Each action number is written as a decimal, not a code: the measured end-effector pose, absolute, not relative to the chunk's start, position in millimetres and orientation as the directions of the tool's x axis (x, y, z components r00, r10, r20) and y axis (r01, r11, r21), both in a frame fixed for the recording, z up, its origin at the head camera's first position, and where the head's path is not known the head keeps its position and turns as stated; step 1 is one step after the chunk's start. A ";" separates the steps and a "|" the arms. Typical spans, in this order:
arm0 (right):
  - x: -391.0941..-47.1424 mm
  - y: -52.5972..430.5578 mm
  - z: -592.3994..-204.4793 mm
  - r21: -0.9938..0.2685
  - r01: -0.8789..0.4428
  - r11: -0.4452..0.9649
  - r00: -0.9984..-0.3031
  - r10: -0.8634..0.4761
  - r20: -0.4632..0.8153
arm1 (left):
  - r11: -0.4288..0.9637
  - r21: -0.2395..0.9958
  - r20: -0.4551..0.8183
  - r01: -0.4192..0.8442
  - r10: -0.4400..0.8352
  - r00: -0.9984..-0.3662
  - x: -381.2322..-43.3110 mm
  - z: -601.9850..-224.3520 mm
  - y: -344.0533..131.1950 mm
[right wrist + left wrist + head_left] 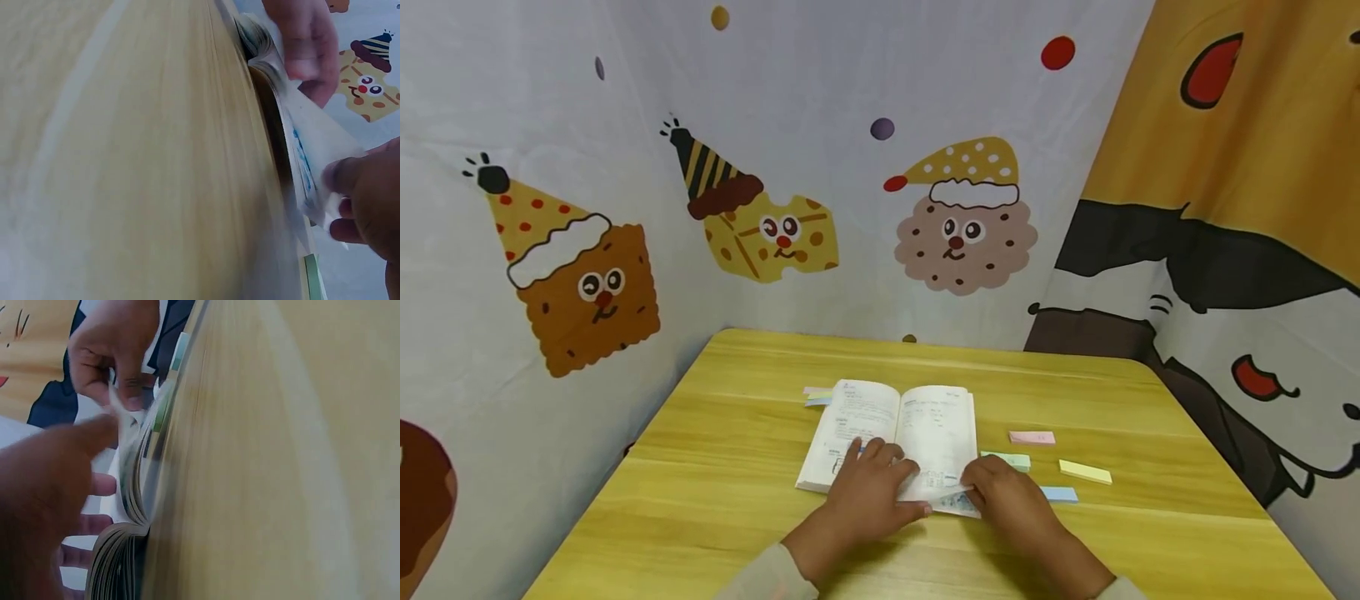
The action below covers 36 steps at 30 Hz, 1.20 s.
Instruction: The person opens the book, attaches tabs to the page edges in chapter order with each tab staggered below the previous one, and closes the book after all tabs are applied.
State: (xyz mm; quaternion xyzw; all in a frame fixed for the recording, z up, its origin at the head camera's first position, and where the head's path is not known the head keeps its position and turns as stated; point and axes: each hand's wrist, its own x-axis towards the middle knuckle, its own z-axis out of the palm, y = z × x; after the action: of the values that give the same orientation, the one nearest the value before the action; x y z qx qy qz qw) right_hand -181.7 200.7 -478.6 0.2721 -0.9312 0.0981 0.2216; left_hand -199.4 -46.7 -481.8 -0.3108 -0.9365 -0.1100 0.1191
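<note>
An open book [934,425] lies on the wooden table, its printed pages facing up. My right hand [1011,500] pinches the lower right corner of a page [322,140] between thumb and fingers, lifting it so that a bluish printed page shows beneath. Across the lower part of the left page and the middle fold, my left hand [872,492] rests with fingers spread and thumb pointing right. In the left wrist view the page edges [134,469] fan out beside that hand. Paper strips [817,396] in pink, yellow and blue stick out past the book's upper left edge.
Right of the book lie small sticky-note pads: pink [1032,437], green [1006,461], yellow [1085,472] and blue [1060,495]. The green one sits close to the book's edge. A cartoon-printed cloth [820,100] hangs behind the table [700,433].
</note>
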 end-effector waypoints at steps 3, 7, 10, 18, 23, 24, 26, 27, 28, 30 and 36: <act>-181.6 200.9 -475.7 -0.056 -0.564 0.824 -0.716 -0.453 0.531 | 0.788 0.110 0.290 0.606 0.558 -0.778 -200.2 -482.3 -45.8; -181.0 200.4 -473.3 -0.053 -0.576 0.816 -0.676 -0.439 0.592 | 0.785 0.089 0.289 0.613 0.568 -0.770 -200.7 -480.6 -45.0; -180.5 200.6 -474.0 -0.053 -0.595 0.802 -0.665 -0.453 0.593 | 0.796 0.093 0.284 0.597 0.554 -0.783 -200.8 -479.1 -44.8; -179.8 202.2 -483.1 -0.023 -0.653 0.757 -0.671 -0.564 0.481 | 0.824 0.404 0.404 0.397 0.228 -0.886 -201.4 -476.5 -43.8; -179.9 202.3 -486.7 -0.024 -0.606 0.795 -0.740 -0.553 0.383 | 0.864 0.406 0.555 0.298 0.026 -0.831 -204.4 -476.1 -48.0; -180.1 202.4 -487.1 -0.025 -0.599 0.801 -0.749 -0.548 0.372 | 0.891 0.364 0.561 0.271 0.022 -0.827 -206.0 -476.4 -49.6; -180.4 202.5 -487.4 -0.032 -0.591 0.806 -0.760 -0.544 0.356 | 0.940 0.255 0.548 0.227 0.053 -0.835 -208.1 -475.3 -52.9; -180.6 202.4 -487.4 -0.035 -0.590 0.807 -0.763 -0.543 0.352 | 0.952 0.196 0.535 0.233 0.095 -0.840 -208.6 -474.7 -53.9; -180.8 202.4 -487.3 -0.037 -0.590 0.806 -0.764 -0.543 0.349 | 0.954 0.146 0.516 0.260 0.151 -0.843 -208.5 -473.3 -54.5; -181.0 202.2 -487.1 -0.036 -0.594 0.804 -0.760 -0.546 0.353 | 0.928 0.080 0.473 0.365 0.287 -0.833 -207.1 -471.0 -53.3; -183.4 199.4 -483.8 -0.030 -0.620 0.784 -0.717 -0.551 0.426 | 0.814 0.075 0.325 0.576 0.526 -0.786 -200.7 -472.7 -46.8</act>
State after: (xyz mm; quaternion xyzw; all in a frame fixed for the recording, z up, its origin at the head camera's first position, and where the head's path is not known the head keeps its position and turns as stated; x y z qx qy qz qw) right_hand -183.4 199.4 -483.8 0.3175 -0.9227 0.0856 0.2014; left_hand -200.7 -46.8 -472.7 -0.2928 -0.9411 -0.0852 0.1462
